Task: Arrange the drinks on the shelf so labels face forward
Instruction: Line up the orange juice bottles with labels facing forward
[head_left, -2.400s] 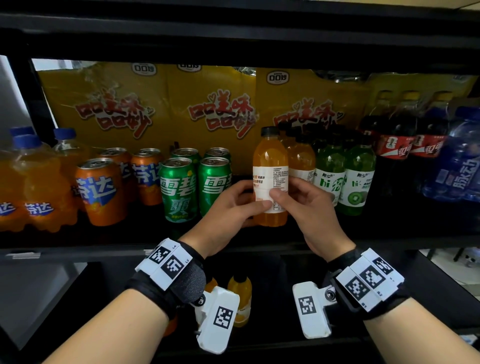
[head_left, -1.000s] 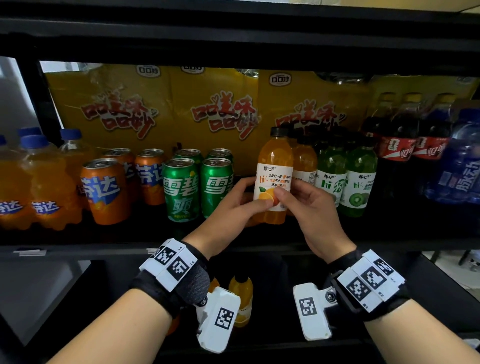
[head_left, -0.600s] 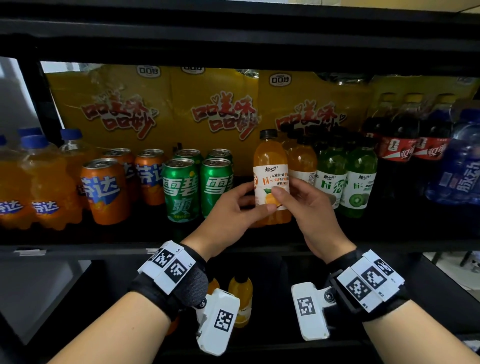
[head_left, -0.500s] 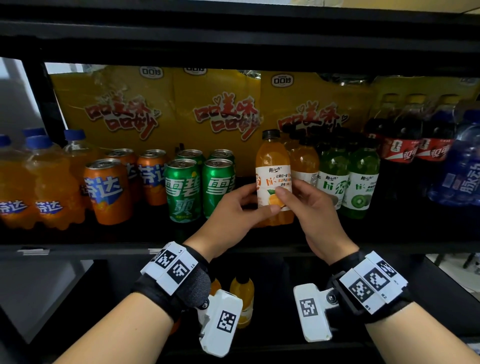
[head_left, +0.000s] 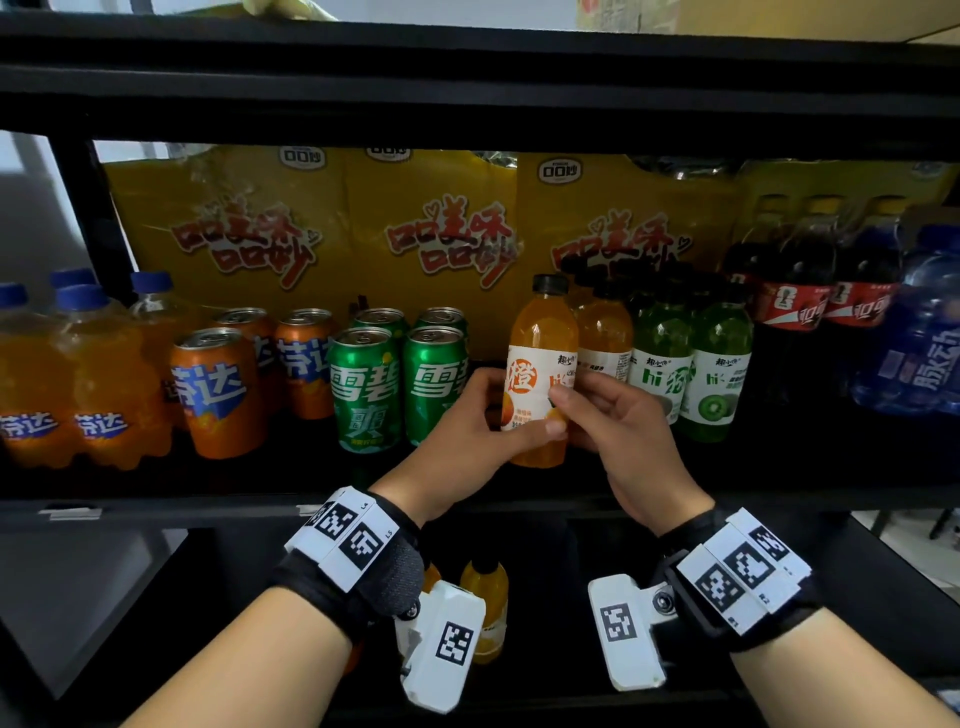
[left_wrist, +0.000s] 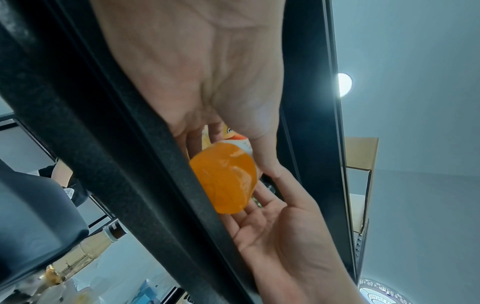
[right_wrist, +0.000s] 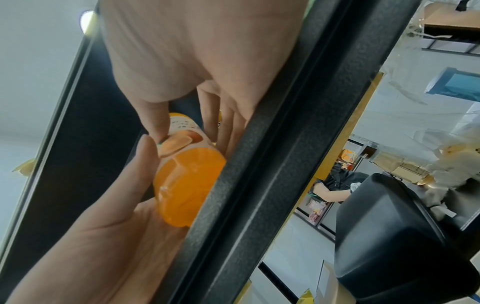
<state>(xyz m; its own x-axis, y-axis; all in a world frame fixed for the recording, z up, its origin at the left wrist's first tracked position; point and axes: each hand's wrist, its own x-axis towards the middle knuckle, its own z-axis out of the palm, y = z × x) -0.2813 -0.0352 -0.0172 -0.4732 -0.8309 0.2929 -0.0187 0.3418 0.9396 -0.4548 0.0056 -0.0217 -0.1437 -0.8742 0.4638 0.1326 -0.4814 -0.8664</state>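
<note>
An orange juice bottle (head_left: 543, 332) with a black cap and white label stands out in front of its row on the shelf (head_left: 156, 512). Its label shows a round orange mark and "hi" toward me. My left hand (head_left: 496, 413) grips its lower left side, thumb across the front. My right hand (head_left: 584, 400) pinches the right side, thumb on the label. From the left wrist, the bottle's base (left_wrist: 223, 179) shows between my left hand (left_wrist: 228, 148) and right hand (left_wrist: 280, 224). The right wrist sees the base (right_wrist: 185, 185) under my right hand (right_wrist: 187, 127).
Sprite cans (head_left: 363, 387) and Fanta cans (head_left: 215, 389) stand left of the bottle. More orange bottles (head_left: 605, 338) and kiwi bottles (head_left: 719, 364) are right, then cola bottles (head_left: 795, 306). Yellow snack bags (head_left: 447, 239) line the back. The shelf below holds an orange bottle (head_left: 485, 597).
The bottle has turned in my hands: the small-print side gave way to the front, and the round orange mark now faces me. Both hands kept their hold.
</note>
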